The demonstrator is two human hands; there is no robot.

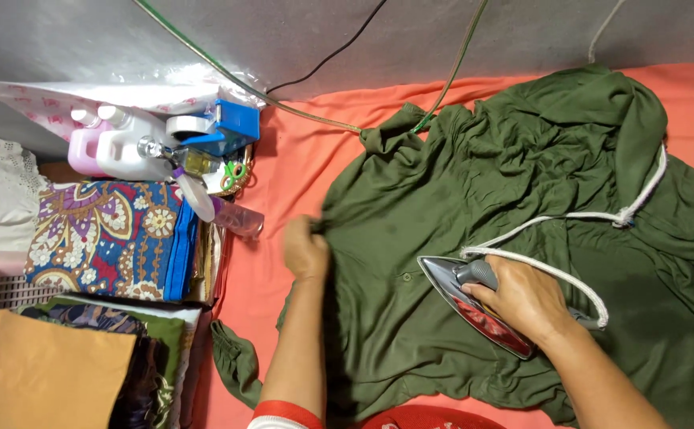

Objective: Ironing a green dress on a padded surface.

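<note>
Head view: the orange-pink cloth (pixel 299 159) covers the work surface from the centre to the right edge. On it lies the olive green garment (pixel 458 183), spread wide, flat in the lower middle and heavily wrinkled toward the top right. To the left, off the cloth, you have a stack of folded fabrics: a patterned blue and red cloth (pixel 101 238) on top of the pile, a tan piece (pixel 41 373) nearer you. Above those stand a white jug (pixel 125 151) and a pink bottle (pixel 81 151), just beside a blue tape dispenser (pixel 232 123).

The iron (pixel 462 306) rests on the flat part of the garment, nose pointing up and left. Its white cord (pixel 569 216) loops over the fabric toward the upper right. A green cable (pixel 228 75) and a black one run across the grey wall behind.

Your right hand (pixel 526 302) is wrapped tight around the iron's handle, fingers closed over it. Your left hand (pixel 306 250) sits at the garment's left edge, fingers pinched together on a fold of the green fabric; it is slightly blurred.
</note>
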